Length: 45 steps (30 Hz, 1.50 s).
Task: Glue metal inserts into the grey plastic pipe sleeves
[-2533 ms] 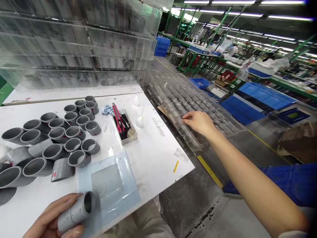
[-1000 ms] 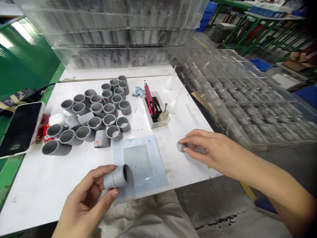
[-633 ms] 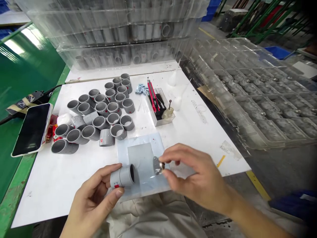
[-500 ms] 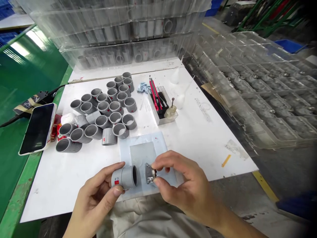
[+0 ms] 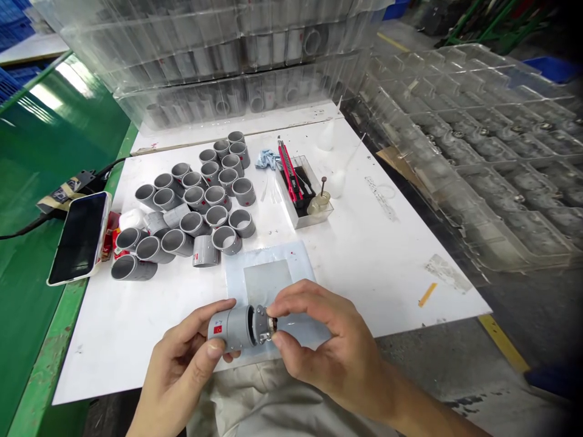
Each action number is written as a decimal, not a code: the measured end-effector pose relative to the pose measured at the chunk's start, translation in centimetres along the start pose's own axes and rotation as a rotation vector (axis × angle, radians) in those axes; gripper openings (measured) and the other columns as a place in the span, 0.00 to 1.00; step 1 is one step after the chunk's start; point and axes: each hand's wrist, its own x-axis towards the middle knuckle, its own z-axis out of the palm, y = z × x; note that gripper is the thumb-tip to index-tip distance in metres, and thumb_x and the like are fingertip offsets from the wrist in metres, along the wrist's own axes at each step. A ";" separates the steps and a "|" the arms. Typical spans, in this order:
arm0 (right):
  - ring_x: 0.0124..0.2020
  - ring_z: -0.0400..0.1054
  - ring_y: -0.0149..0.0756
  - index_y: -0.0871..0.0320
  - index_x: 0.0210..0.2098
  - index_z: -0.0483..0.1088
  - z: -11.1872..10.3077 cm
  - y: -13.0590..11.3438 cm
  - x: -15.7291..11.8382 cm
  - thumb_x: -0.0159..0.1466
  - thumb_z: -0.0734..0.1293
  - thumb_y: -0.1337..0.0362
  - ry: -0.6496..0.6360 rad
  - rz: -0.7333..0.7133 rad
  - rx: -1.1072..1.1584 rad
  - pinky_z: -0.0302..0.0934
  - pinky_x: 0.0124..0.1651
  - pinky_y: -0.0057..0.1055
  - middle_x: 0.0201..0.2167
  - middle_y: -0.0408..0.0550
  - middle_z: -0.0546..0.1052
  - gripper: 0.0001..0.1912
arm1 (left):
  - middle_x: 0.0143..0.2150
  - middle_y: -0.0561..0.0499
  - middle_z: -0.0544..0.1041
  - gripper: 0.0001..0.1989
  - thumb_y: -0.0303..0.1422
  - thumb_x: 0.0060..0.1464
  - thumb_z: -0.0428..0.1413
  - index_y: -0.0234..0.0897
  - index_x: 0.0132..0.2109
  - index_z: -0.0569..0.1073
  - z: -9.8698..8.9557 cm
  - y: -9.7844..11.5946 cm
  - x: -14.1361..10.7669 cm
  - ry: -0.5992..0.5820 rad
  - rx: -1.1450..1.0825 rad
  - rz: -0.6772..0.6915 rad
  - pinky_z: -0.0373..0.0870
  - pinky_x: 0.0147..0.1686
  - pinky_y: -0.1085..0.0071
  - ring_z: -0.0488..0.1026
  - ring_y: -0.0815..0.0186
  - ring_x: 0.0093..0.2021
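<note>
My left hand (image 5: 189,352) is closed round a grey cylindrical sleeve (image 5: 231,326) with a small red mark, its open end facing right. Between the thumb and fingers of my right hand (image 5: 325,337) is a small round metal part (image 5: 262,325) with lugs or screws round its rim. The metal part sits right at the mouth of the sleeve, tilted a little; whether it has entered cannot be told. Under both hands lies a light blue cloth (image 5: 296,258) with a grey square pad (image 5: 266,280) on it.
Several grey sleeves (image 5: 206,250) stand or lie at the table's left. A clear box (image 5: 314,220) holds a red cutter (image 5: 290,170) and a small jar (image 5: 319,203). A phone (image 5: 78,238) rests at the left edge. Clear trays (image 5: 514,243) stand at right, more stacked behind.
My right hand has moved left, bringing the metal part from a gap away up to the sleeve's mouth. My left hand still holds the sleeve. The view has shifted slightly.
</note>
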 end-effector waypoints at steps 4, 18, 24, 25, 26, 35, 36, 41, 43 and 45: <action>0.45 0.79 0.33 0.51 0.48 0.82 0.1 0.2 -0.1 0.65 0.76 0.69 -0.011 0.003 -0.001 0.73 0.51 0.28 0.44 0.43 0.82 0.13 | 0.28 0.52 0.83 0.31 0.59 0.56 0.69 0.40 0.54 0.87 -0.1 -0.1 0.0 0.004 0.030 0.007 0.76 0.35 0.73 0.79 0.63 0.30; 0.44 0.80 0.34 0.51 0.48 0.83 0.2 0.2 0.1 0.64 0.77 0.70 -0.019 0.015 0.004 0.74 0.49 0.29 0.44 0.44 0.83 0.14 | 0.28 0.53 0.82 0.30 0.59 0.57 0.68 0.42 0.55 0.87 -0.2 -0.2 -0.1 0.001 0.052 -0.005 0.74 0.34 0.74 0.77 0.64 0.31; 0.45 0.81 0.34 0.51 0.49 0.83 0.3 0.1 0.1 0.64 0.77 0.70 -0.032 0.029 0.016 0.74 0.51 0.29 0.44 0.44 0.83 0.14 | 0.29 0.52 0.82 0.29 0.58 0.57 0.68 0.43 0.55 0.86 -0.4 -0.5 -0.1 -0.012 0.041 -0.006 0.75 0.35 0.74 0.77 0.63 0.31; 0.45 0.81 0.34 0.51 0.49 0.83 0.3 0.1 0.1 0.64 0.77 0.70 -0.036 0.033 0.015 0.74 0.51 0.28 0.45 0.44 0.83 0.14 | 0.29 0.53 0.82 0.29 0.59 0.57 0.68 0.43 0.55 0.86 -0.4 -0.6 -0.1 -0.012 0.041 -0.008 0.75 0.35 0.74 0.77 0.63 0.31; 0.45 0.81 0.33 0.51 0.49 0.83 0.3 0.1 0.1 0.64 0.77 0.70 -0.037 0.036 0.015 0.74 0.51 0.28 0.45 0.44 0.84 0.14 | 0.29 0.53 0.82 0.29 0.59 0.57 0.68 0.44 0.55 0.87 -0.5 -0.6 -0.1 -0.012 0.041 -0.009 0.75 0.34 0.75 0.78 0.64 0.31; 0.46 0.81 0.34 0.51 0.49 0.83 0.3 0.0 0.3 0.67 0.78 0.67 -0.052 0.061 0.048 0.75 0.52 0.28 0.46 0.44 0.85 0.11 | 0.38 0.50 0.87 0.28 0.56 0.56 0.70 0.43 0.55 0.87 -0.6 -0.7 -0.1 0.002 -0.027 -0.044 0.79 0.37 0.73 0.81 0.64 0.31; 0.47 0.81 0.34 0.51 0.48 0.83 0.4 0.0 0.3 0.68 0.78 0.66 -0.049 0.077 0.046 0.75 0.52 0.28 0.46 0.44 0.85 0.10 | 0.36 0.51 0.87 0.28 0.56 0.56 0.70 0.42 0.55 0.87 -0.6 -0.7 -0.1 -0.002 -0.037 -0.042 0.79 0.37 0.73 0.80 0.63 0.31; 0.49 0.82 0.35 0.49 0.46 0.85 1.0 0.3 0.0 0.72 0.76 0.63 0.056 0.059 -0.024 0.76 0.56 0.30 0.46 0.44 0.87 0.05 | 0.30 0.53 0.83 0.28 0.56 0.58 0.69 0.43 0.57 0.86 0.2 -0.3 -0.2 0.046 0.041 -0.003 0.75 0.39 0.73 0.79 0.63 0.34; 0.53 0.82 0.38 0.47 0.51 0.86 1.0 0.1 -0.3 0.73 0.72 0.64 0.062 0.080 -0.087 0.76 0.60 0.33 0.52 0.46 0.86 0.10 | 0.30 0.54 0.81 0.29 0.56 0.59 0.68 0.45 0.60 0.84 0.8 0.0 -0.3 0.107 0.132 0.005 0.75 0.38 0.71 0.78 0.62 0.35; 0.53 0.81 0.40 0.46 0.59 0.84 0.6 -0.6 -0.4 0.74 0.70 0.64 -0.019 0.183 -0.113 0.77 0.57 0.34 0.54 0.48 0.85 0.17 | 0.32 0.55 0.80 0.28 0.55 0.62 0.67 0.49 0.63 0.82 1.4 0.3 -0.2 0.156 0.222 0.049 0.74 0.38 0.69 0.75 0.62 0.34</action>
